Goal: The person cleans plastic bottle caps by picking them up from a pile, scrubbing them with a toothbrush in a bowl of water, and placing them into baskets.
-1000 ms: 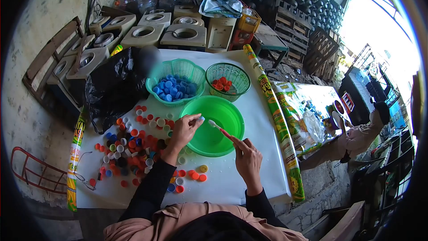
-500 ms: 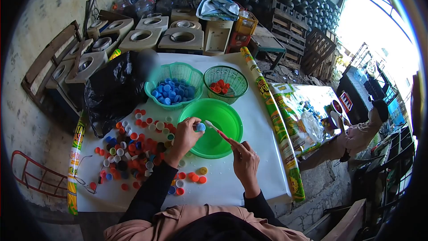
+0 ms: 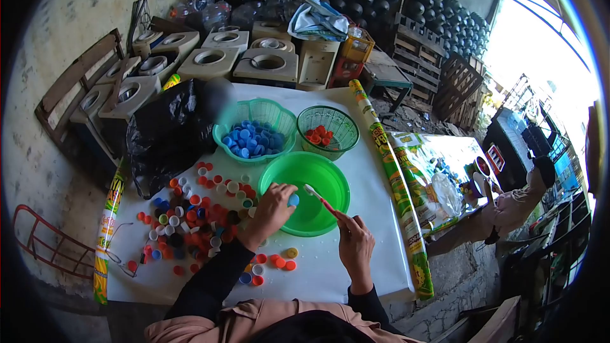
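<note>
Crumpled black plastic bag (image 3: 170, 133) at far left of white table (image 3: 356, 260), glossy, slumped. Just below it, loose heap of small round plastic bottle caps (image 3: 190, 219) — red, orange, blue, white, mixed. Left hand (image 3: 272, 208) pinched shut on one small blue plastic cap (image 3: 293, 200), held over near rim of smooth round green plastic basin (image 3: 318, 181). Behind basin, scalloped teal lattice basket (image 3: 255, 114) full of blue caps; beside it, darker green mesh basket (image 3: 328, 128) with a few red caps. Right hand (image 3: 354, 244) clamped on thin toothbrush (image 3: 319, 198) with red handle — white bristle head just beside the blue cap, over basin. Rolled printed sheet (image 3: 394, 178) along right table edge.
</note>
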Demonstrator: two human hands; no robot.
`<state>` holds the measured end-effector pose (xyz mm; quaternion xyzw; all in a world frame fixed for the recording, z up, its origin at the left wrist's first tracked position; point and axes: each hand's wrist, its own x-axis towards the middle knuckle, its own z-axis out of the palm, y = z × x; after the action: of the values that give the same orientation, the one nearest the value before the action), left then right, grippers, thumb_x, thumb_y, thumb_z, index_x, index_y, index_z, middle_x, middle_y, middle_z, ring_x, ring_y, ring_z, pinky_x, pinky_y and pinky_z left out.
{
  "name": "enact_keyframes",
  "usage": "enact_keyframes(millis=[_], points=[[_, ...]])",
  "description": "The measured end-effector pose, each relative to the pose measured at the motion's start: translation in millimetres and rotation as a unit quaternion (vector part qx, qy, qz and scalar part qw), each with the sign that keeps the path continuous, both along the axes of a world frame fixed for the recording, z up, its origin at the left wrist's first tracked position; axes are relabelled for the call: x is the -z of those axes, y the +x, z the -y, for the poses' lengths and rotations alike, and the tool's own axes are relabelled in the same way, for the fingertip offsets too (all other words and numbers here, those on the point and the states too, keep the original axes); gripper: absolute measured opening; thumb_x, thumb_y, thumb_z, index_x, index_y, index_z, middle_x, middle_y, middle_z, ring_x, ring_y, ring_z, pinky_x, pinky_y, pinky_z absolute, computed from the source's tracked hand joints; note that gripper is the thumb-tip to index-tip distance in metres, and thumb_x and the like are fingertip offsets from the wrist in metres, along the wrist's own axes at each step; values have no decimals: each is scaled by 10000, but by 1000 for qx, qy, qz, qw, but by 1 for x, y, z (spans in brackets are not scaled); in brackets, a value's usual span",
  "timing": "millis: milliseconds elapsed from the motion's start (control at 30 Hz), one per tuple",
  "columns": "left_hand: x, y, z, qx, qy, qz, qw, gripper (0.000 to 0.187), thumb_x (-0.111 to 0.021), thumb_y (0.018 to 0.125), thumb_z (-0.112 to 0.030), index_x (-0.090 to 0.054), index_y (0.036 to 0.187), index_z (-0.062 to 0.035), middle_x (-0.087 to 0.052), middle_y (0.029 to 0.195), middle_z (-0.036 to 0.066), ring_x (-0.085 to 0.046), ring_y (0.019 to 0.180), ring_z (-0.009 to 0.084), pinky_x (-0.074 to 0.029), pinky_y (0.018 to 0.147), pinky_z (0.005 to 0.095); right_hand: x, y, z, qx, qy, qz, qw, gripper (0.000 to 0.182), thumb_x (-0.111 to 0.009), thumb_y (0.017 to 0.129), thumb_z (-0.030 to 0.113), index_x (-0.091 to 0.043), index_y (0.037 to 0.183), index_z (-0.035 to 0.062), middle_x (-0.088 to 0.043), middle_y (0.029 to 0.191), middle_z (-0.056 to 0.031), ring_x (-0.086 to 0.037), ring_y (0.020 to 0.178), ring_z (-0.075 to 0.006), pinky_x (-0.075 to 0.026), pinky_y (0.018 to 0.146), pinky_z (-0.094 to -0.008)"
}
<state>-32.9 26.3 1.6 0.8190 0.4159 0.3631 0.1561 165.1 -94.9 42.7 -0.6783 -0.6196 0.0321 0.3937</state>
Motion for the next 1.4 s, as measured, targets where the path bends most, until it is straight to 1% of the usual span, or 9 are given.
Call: enact_keyframes(millis=[67,233,300,400,567,733,900,1100,1400], points=[[6,-1,0,20,-8,-23,999,369,-800,748,-47,-656,1087,-17,-698,1045,143,-662,990,347,-502,927,438,4,2,3,-4,-1,-6,1000,189,-645,964,137,-744,1124,156,-618,785,-95,-621,645,-292,-446,565,-396],[-20,-19,-39,-102,71,84,989,343,-781,775,-48,-647,1085,9,-689,1091,144,-629,1089,345,-492,952,429,15,8,7,15,0,-40,999,207,-647,957,108,-735,1140,150,-618,795,-105,-626,682,-299,-457,595,-407],[-21,-36,-69,-137,105,89,981,434,-760,776,-15,-623,1187,11,-621,1230,172,-576,1147,356,-462,997,434,25,12,5,9,26,-32,999,199,-633,968,74,-737,1138,84,-614,782,-105,-574,632,-203,-421,573,-360],[-28,-63,-79,-193,98,51,975,550,-770,781,-25,-586,1297,24,-485,1424,246,-477,1295,394,-381,1113,451,28,12,7,7,22,-45,999,203,-631,966,83,-733,1141,99,-642,820,-119,-620,685,-256,-459,604,-383],[-16,-129,-44,-264,108,31,958,348,-766,777,-19,-675,1112,2,-607,1184,140,-555,1128,359,-466,978,436,31,14,8,7,16,-47,999,204,-621,967,84,-730,1139,97,-631,803,-121,-615,687,-271,-466,618,-396],[17,-238,-1,-404,47,-23,913,190,-695,804,22,-711,992,0,-671,990,165,-642,980,361,-497,891,418,30,14,9,19,-12,-17,1000,190,-645,961,96,-749,1120,104,-654,808,-102,-631,657,-233,-466,605,-372],[51,-304,26,-448,-42,-178,875,208,-672,816,18,-720,1016,-19,-678,1012,166,-643,994,375,-501,900,446,11,7,1,9,-75,51,996,188,-653,956,167,-754,1111,132,-649,809,-88,-645,689,-280,-467,607,-401],[71,-320,20,-442,-97,-170,876,217,-694,836,-22,-722,1050,-46,-675,1045,158,-635,1021,367,-498,911,445,-2,-2,-15,-36,-78,99,991,175,-655,944,173,-771,1068,128,-704,883,-100,-687,754,-304,-501,635,-404],[55,-307,34,-431,-11,-123,894,199,-696,869,-60,-661,1062,-27,-656,1043,201,-652,904,389,-513,865,461,2,-2,-17,-55,-87,61,993,178,-654,955,195,-768,1068,120,-714,905,-100,-696,759,-312,-512,649,-397]])
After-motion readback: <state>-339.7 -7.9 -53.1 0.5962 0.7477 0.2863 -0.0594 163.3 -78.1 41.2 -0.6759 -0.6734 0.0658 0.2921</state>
